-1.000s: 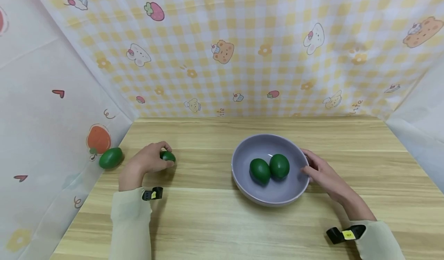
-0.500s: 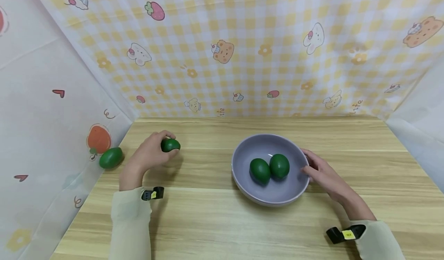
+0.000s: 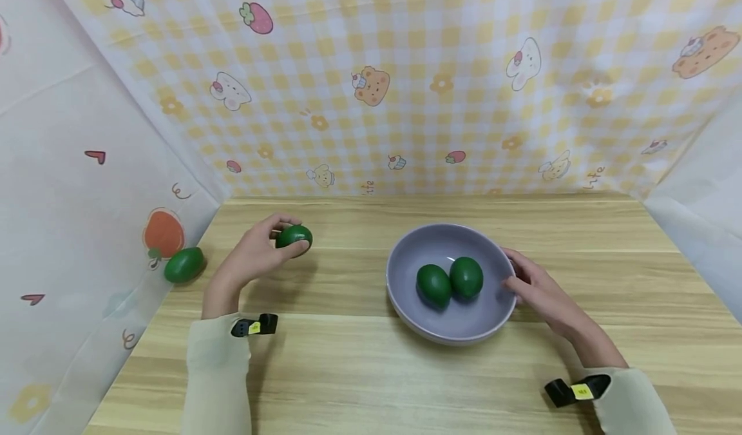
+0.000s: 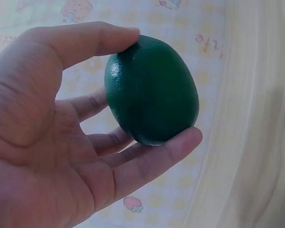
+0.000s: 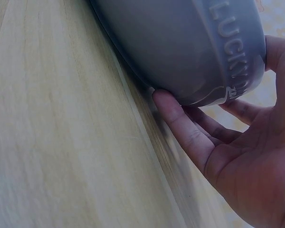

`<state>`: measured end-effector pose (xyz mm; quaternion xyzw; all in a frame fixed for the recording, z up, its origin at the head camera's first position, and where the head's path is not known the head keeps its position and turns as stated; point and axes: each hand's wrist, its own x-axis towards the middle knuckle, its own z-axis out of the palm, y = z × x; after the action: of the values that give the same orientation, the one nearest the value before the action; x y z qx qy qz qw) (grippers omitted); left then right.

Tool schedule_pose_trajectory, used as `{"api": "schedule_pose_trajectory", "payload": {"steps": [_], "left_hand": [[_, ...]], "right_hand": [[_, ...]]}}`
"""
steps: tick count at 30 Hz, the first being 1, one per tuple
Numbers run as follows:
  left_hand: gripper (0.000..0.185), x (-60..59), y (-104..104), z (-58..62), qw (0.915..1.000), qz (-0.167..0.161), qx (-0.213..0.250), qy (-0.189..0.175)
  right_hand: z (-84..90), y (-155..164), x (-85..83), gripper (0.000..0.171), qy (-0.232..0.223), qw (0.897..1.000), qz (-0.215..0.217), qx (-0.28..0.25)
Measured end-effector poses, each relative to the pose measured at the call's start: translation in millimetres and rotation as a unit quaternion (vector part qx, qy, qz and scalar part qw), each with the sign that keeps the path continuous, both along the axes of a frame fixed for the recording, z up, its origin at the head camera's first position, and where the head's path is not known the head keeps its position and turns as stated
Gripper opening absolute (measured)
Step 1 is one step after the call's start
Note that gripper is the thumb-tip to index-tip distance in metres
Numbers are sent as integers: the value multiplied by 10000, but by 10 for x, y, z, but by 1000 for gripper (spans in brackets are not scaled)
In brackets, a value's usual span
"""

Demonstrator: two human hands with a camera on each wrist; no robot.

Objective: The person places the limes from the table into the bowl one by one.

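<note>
In the head view my left hand (image 3: 259,248) holds a glossy dark green lime (image 3: 294,239) over the left part of the table. The left wrist view shows the lime (image 4: 152,90) pinched between the thumb and the fingers. My right hand (image 3: 539,291) grips the right side of a greyish-purple bowl (image 3: 406,312), its thumb at the rim. From the right wrist, the fingers (image 5: 190,135) reach to the lower side of the bowl (image 5: 171,47), by raised letters. Two more limes, one left (image 3: 433,285) and one right (image 3: 466,277), lie side by side inside the bowl.
Another green lime (image 3: 184,265) lies at the table's left edge, against the white side cloth (image 3: 87,229). A yellow checked cloth (image 3: 417,119) hangs behind the wooden table (image 3: 348,364). Black devices with yellow labels sit at both wrists.
My left hand has lifted the lime from the table and brought it a little farther back and to the right. The right hand and the bowl stay in place.
</note>
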<state>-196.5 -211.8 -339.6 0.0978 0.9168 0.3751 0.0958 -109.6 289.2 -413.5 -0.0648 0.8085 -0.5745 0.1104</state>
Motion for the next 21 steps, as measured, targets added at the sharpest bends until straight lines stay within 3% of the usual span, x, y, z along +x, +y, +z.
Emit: {"api": "schedule_pose_trajectory", "payload": {"steps": [6, 12, 16, 21], "left_hand": [[54, 20, 19, 60, 9977, 172, 645, -93], [52, 7, 88, 58, 9865, 125, 1585, -388], [53, 3, 170, 53, 9812, -4, 1865, -501], [54, 21, 221, 89, 9801, 66, 1924, -491]], "right_hand": [[5, -28, -18, 64, 57, 10000, 45, -46], [-4, -8, -7, 64, 48, 10000, 10, 48], [-2, 29, 23, 63, 51, 9999, -36, 121], [0, 15, 15, 63, 77, 10000, 42, 33]]}}
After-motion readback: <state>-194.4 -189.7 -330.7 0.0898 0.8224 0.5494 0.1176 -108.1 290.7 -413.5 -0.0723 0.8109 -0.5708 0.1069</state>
